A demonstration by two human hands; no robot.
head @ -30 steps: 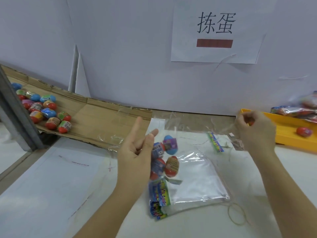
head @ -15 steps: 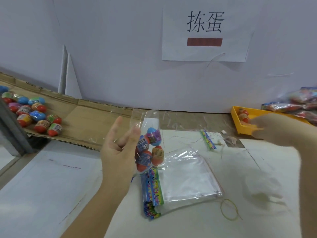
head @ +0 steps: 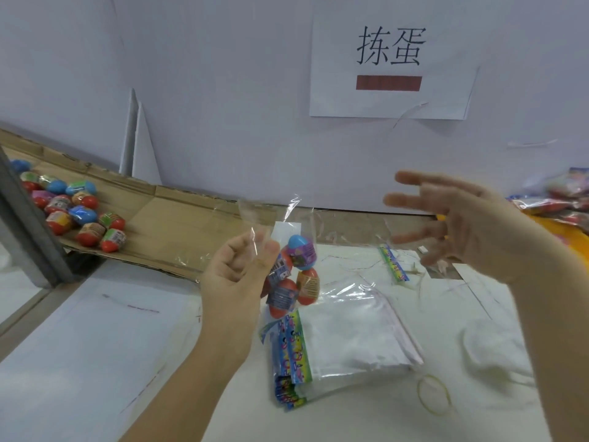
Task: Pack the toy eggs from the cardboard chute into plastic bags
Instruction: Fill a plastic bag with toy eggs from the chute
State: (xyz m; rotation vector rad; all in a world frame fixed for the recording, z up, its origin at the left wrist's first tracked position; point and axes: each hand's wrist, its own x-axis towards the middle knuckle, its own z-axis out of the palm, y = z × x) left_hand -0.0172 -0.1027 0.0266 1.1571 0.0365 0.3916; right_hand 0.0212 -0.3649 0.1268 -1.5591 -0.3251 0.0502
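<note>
Right hand [head: 478, 224] back from the yellow tray [head: 564, 232], fingers spread, empty. Left hand [head: 236, 275] fingers pinch the clear plastic bag [head: 287, 224] above the worktop [head: 95, 346], colourful toy eggs [head: 299, 272] inside. Filling step, I judge; next, more eggs from the brown cardboard chute [head: 165, 224].

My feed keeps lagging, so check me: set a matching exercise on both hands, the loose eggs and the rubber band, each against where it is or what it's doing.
Things:
1. left hand
2. right hand
3. loose toy eggs
4. rubber band

States:
A. on the table, right of the stack of empty bags
B. pinching the filled clear bag
C. on the cardboard chute
D. open in the air, holding nothing

Pairs: 1-B; 2-D; 3-C; 4-A
</note>
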